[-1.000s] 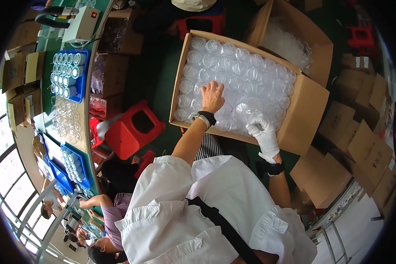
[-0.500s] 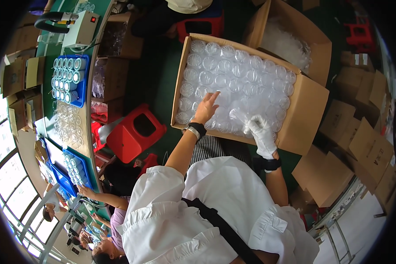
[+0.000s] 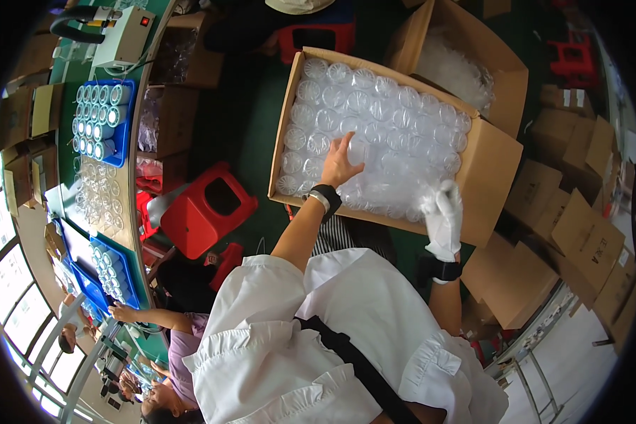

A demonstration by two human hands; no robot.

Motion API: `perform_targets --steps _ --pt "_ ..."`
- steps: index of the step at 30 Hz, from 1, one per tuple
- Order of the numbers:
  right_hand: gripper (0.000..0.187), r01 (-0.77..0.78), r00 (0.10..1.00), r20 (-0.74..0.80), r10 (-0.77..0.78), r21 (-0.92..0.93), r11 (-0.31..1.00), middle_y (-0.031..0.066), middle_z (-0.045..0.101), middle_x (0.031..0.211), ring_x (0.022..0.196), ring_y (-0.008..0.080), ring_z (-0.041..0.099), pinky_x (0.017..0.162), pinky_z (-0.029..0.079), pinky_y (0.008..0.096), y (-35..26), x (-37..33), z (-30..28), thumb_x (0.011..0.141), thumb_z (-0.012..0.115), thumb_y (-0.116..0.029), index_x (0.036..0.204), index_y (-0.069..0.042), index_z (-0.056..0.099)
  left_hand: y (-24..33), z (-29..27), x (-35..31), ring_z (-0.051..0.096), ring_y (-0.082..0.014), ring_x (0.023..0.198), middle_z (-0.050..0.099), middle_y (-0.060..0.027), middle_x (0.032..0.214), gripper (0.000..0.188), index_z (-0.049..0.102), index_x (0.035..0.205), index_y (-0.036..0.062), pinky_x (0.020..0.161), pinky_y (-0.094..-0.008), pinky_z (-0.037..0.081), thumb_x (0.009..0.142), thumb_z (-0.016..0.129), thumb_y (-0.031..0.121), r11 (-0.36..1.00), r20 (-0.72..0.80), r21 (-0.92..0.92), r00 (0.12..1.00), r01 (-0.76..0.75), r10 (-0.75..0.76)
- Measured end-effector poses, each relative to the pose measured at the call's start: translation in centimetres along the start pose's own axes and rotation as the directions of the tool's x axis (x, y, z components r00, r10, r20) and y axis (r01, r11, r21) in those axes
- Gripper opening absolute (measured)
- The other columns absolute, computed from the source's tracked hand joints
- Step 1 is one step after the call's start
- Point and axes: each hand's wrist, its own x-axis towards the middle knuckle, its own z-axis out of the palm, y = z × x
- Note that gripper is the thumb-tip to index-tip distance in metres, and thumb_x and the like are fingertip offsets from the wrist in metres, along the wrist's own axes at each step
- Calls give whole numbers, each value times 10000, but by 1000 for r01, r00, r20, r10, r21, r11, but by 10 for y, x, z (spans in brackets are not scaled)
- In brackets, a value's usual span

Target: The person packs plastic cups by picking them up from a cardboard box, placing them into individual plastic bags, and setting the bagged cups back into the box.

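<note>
A cardboard box (image 3: 279, 152) in front of me is filled with rows of clear round plastic cups (image 3: 357, 101), their ribbed ends facing up. My bare left hand (image 3: 342, 164) is over the middle of the box, thumb and fingers spread beside a clear cup (image 3: 359, 150). At the box's near right side is my right hand (image 3: 443, 220) in a white glove. Its fingers are closed on a clear plastic piece (image 3: 425, 198), whose exact shape is blurred against the cups behind it. Clear film or cups lie loosely between the two hands.
Behind the box stands an open carton (image 3: 512, 85) of clear plastic. Red stools (image 3: 208, 212) are at left, beside a green workbench with blue trays (image 3: 128, 124) of white-and-teal cylinders and a grey machine (image 3: 127, 39). A person in pink (image 3: 191, 353) reaches to the bench. Cardboard boxes (image 3: 572, 219) crowd the right.
My left hand has moved slightly right, and its thumb has swung apart from the fingers. My gloved right hand has moved right with the clear piece, toward the box's right side.
</note>
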Motion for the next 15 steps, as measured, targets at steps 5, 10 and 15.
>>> perform_targets --steps 5,10,15 --pt "150 55 998 46 -33 -702 710 -37 504 768 600 44 459 542 407 211 39 21 -4 832 584 -78 977 -54 550 4 -33 -11 518 -251 982 489 -160 1162 837 268 1352 52 839 -351 439 686 724 275 567 464 -673 868 475 -177" --pt "123 -29 981 139 133 -574 818 -28 517 681 560 42 438 518 383 200 55 48 32 820 608 -95 910 -20 569 33 -54 -21 506 -160 1000 500 -114 1184 728 303 1322 -20 813 -274 446 754 693 214 594 642 -618 767 516 2" --pt "116 -142 981 66 182 -397 907 -25 536 698 557 41 457 514 381 201 75 68 20 830 602 -122 893 -28 576 19 -33 -46 520 -135 951 525 -97 1144 600 375 1280 -16 786 -267 455 766 671 73 643 317 -718 947 267 -40"
